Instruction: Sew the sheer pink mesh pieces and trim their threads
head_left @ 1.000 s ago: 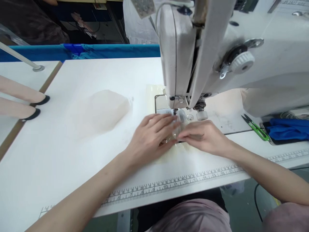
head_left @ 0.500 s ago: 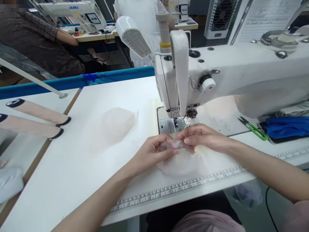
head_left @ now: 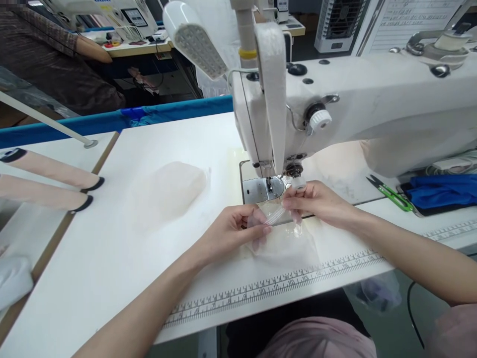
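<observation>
A sheer, pale piece of fabric [head_left: 285,246] hangs between my hands, just in front of the sewing machine's needle plate [head_left: 257,190]. Its upper edge shows a band of white lines, stretched from one hand to the other. My left hand [head_left: 244,226] pinches that edge at the left, thumb in front and fingers seen through the cloth. At the right end, my right hand [head_left: 307,201] closes on the same edge, close beside the presser foot [head_left: 270,186]. Another sheer, pale fabric piece [head_left: 175,191] lies flat on the white table to the left.
The white sewing machine [head_left: 335,109] stands over the right side. Green thread snips [head_left: 391,194] lie beside a blue cloth [head_left: 443,191]. A printed ruler [head_left: 261,293] runs along the front edge. Two pale rolls with dark ends [head_left: 55,171] lie left. Another person's arm [head_left: 93,48] shows behind.
My hands have drawn apart, the right one shifting slightly up, and the fabric's edge is now stretched straighter between them. The whole view has shifted a little.
</observation>
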Action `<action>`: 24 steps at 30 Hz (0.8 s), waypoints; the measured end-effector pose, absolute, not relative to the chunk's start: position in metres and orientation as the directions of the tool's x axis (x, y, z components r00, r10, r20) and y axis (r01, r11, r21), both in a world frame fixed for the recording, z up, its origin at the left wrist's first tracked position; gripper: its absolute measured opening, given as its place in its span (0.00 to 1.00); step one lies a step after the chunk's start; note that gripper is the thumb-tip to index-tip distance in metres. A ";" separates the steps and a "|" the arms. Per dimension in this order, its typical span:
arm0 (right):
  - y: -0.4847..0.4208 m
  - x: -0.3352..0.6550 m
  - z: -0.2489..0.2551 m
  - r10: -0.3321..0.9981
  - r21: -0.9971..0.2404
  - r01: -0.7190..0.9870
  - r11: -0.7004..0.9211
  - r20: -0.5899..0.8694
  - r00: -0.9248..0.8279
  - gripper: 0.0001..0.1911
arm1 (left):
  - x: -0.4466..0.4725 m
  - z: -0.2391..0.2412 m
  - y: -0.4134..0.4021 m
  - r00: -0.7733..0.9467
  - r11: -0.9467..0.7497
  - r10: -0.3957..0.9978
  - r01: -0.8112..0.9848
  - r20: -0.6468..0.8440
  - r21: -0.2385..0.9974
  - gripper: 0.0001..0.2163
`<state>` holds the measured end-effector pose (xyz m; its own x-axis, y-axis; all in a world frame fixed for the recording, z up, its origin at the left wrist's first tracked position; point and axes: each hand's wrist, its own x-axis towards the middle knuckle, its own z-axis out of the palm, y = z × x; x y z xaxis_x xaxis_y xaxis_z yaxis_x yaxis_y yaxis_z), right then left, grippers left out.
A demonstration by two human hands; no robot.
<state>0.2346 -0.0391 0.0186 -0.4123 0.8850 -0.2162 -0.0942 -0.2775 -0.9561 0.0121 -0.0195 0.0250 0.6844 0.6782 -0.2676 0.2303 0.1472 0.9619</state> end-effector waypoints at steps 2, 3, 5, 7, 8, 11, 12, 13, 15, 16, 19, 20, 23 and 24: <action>-0.039 0.235 0.019 0.864 -0.953 -0.067 -0.296 -0.237 -0.444 0.09 | 0.012 0.025 -0.020 0.683 0.151 0.677 0.237 -0.275 0.960 0.09; -0.039 0.235 0.019 0.858 -0.952 -0.052 -0.300 -0.246 -0.451 0.09 | 0.012 0.024 -0.020 0.682 0.154 0.676 0.241 -0.280 0.958 0.09; -0.040 0.234 0.020 0.871 -0.957 -0.036 -0.287 -0.246 -0.426 0.10 | 0.010 0.025 -0.018 0.684 0.153 0.672 0.246 -0.283 0.957 0.09; -0.041 0.232 0.020 0.901 -0.967 -0.039 -0.250 -0.218 -0.376 0.10 | 0.007 0.025 -0.015 0.705 0.143 0.649 0.255 -0.285 0.956 0.09; -0.041 0.232 0.020 0.913 -0.973 -0.042 -0.228 -0.199 -0.355 0.11 | 0.005 0.026 -0.014 0.721 0.135 0.631 0.262 -0.287 0.955 0.08; -0.043 0.230 0.019 0.933 -0.985 -0.034 -0.170 -0.150 -0.327 0.11 | 0.000 0.028 -0.009 0.750 0.105 0.593 0.290 -0.294 0.951 0.08; -0.044 0.229 0.019 0.939 -0.989 -0.025 -0.148 -0.132 -0.318 0.11 | -0.001 0.029 -0.008 0.745 0.088 0.600 0.300 -0.291 0.950 0.08; -0.045 0.229 0.019 0.947 -0.993 -0.012 -0.116 -0.107 -0.302 0.11 | 0.000 0.028 -0.008 0.732 0.060 0.622 0.311 -0.279 0.949 0.09; -0.048 0.227 0.020 0.968 -1.000 0.030 -0.004 -0.011 -0.249 0.11 | 0.003 0.026 -0.010 0.689 -0.045 0.690 0.349 -0.224 0.936 0.09; -0.051 0.226 0.020 0.973 -0.993 0.069 0.092 0.075 -0.219 0.10 | 0.004 0.024 -0.012 0.663 -0.117 0.728 0.372 -0.175 0.921 0.08; -0.059 0.222 0.017 0.854 -0.814 0.265 0.517 0.468 -0.227 0.05 | 0.010 0.017 -0.018 0.595 -0.328 0.803 0.412 0.021 0.850 0.04; -0.062 0.221 0.015 0.763 -0.682 0.341 0.647 0.586 -0.273 0.03 | 0.011 0.015 -0.020 0.574 -0.381 0.814 0.415 0.087 0.826 0.03; -0.068 0.218 0.010 0.504 -0.255 0.506 0.824 0.739 -0.448 0.05 | 0.013 0.012 -0.024 0.505 -0.464 0.833 0.412 0.228 0.784 0.02; -0.070 0.217 0.009 0.458 -0.160 0.535 0.830 0.743 -0.489 0.06 | 0.013 0.012 -0.025 0.484 -0.466 0.840 0.410 0.246 0.784 0.03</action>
